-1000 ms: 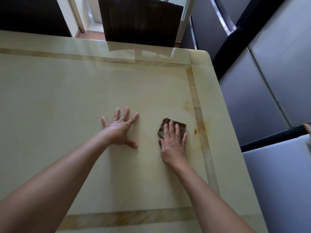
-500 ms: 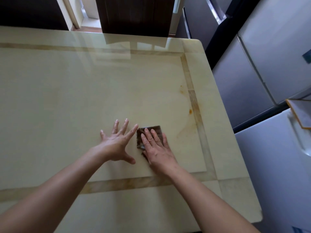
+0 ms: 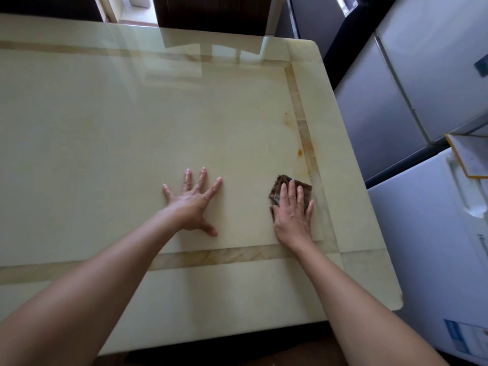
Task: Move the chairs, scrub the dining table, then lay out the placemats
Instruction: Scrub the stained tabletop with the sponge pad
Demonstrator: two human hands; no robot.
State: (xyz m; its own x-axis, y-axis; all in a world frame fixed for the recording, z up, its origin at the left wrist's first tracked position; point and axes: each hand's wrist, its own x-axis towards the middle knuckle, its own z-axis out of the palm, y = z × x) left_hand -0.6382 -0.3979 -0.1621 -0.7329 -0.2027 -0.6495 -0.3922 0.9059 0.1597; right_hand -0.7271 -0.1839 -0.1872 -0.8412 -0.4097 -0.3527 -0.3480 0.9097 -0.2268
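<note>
You are in the middle step, the scrubbing. Your right hand (image 3: 293, 215) lies flat with straight fingers on the pad (image 3: 284, 182), pressing it onto the table (image 3: 105, 128) close to the table's right edge, just inside the darker inlaid band. Your left hand (image 3: 194, 204) is empty, fingers spread, palm down on the table near its middle and well apart from the right, likely bracing you. As for the chairs, none shows at the table's near edge where you stand. One dark chair (image 3: 211, 14) stands just past the far edge, and I cannot tell whether it has been pulled back enough. The scrubbing looks unfinished: an orange stain (image 3: 300, 152) sits on the table just beyond the pad, with fainter brown marks farther along the same band, so that strip probably needs more passes. How clean the table's left part is cannot be judged through the glare. No placemats lie on the table, so laying them out is all ahead of you.
</note>
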